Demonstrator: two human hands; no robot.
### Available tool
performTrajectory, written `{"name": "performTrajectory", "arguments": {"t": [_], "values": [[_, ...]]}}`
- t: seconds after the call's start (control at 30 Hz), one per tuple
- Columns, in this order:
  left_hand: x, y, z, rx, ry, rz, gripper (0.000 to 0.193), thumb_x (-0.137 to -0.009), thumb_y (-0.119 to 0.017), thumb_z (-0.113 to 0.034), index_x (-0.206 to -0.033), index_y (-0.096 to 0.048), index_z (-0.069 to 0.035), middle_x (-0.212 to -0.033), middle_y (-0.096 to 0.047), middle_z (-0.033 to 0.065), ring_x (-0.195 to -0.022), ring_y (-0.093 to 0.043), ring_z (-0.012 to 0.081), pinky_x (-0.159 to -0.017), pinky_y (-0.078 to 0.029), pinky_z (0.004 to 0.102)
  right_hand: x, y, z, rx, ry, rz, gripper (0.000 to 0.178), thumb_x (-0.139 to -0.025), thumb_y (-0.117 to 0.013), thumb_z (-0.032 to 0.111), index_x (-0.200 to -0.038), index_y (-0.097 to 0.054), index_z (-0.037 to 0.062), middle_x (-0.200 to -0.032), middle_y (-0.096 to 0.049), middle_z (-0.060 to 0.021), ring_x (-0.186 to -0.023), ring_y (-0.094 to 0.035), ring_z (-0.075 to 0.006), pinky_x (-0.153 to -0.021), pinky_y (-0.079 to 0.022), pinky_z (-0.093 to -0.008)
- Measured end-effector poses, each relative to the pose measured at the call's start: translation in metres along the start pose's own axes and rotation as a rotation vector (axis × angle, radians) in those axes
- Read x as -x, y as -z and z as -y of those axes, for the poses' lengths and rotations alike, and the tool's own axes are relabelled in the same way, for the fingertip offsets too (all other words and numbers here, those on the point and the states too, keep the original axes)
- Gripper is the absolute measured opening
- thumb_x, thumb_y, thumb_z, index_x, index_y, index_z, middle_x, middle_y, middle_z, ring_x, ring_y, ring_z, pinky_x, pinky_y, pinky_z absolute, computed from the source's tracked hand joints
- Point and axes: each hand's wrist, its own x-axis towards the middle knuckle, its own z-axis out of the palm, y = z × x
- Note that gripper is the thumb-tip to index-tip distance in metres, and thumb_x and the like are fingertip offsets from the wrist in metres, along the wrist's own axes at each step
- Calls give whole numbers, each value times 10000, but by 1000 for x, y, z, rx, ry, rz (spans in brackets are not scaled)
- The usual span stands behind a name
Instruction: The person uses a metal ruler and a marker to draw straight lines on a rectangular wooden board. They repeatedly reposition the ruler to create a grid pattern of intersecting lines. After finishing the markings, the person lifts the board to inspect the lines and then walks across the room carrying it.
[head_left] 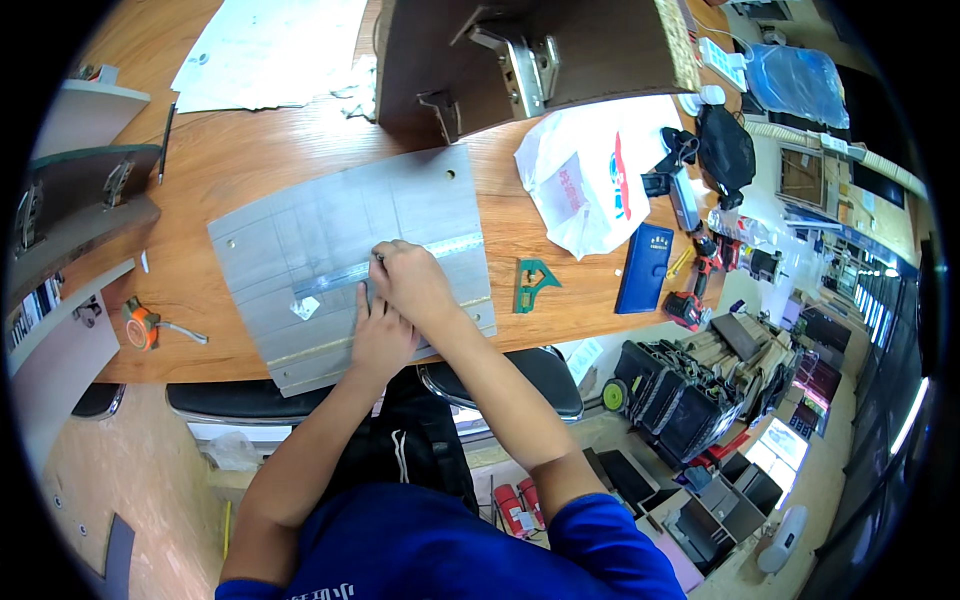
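Note:
A grey board [350,205] with faint pencil lines lies slightly turned on the wooden table. Across it runs a metal ruler [335,278], partly covered by my hands. My left hand [383,338] rests on the board just below the ruler, fingers stretched out, the index fingertip at the ruler's edge. Right beside it, my right hand [412,283] is closed around a thin dark pen [379,257], of which only the end shows; its tip is hidden. A small white piece [305,308] lies on the board left of my hands.
A green square [535,285], a white plastic bag [585,175] and a blue booklet [645,268] lie to the right. An orange tape measure [140,325] sits left. Behind the board stands a brown cabinet piece [590,60] with hinges. Power drills [690,300] lie at the right edge.

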Motion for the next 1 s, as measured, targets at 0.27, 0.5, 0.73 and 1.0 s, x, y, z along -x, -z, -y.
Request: {"name": "performTrajectory", "arguments": {"t": [0.27, 0.5, 0.73, 1.0], "values": [[-6, 19, -6, -86, 8, 43, 786, -874, -714, -353, -1520, -450, 8, -1673, -292, 183, -1562, -236, 388, -1231, -212, 643, 8, 65, -52, 240, -126, -138, 160, -924, -639, 137, -906, -666, -20, -862, -694, -238, -761, -692, -416, -707, -575, -496], [-4, 10, -2, 66, -12, -10, 772, -886, -681, -403, -1532, -468, -38, -1673, -307, 176, -1568, -212, 402, -1239, -174, 653, 6, -4, 15, 82, -91, 56, 173, -914, -666, 161, -950, -652, -7, -989, -690, -223, -969, -691, -383, -845, -577, -466], [-6, 18, -6, -100, 6, 27, 767, -893, -686, -351, -1517, -450, 29, -1675, -283, 197, -1564, -230, 394, -1229, -218, 648, 17, 43, -51, 146, -134, -208, 191, -934, -649, 150, -1004, -701, -19, -939, -719, -226, -866, -715, -389, -798, -587, -460], [-5, 16, -3, -63, -5, -9, 715, -873, -705, -303, -1470, -498, 31, -1661, -307, 195, -1546, -265, 390, -1220, -249, 633, 16, 59, -42, -116, -81, -447, 105, -860, -765, 61, -884, -694, -13, -768, -708, -168, -646, -698, -268, -614, -538, -352]]}}
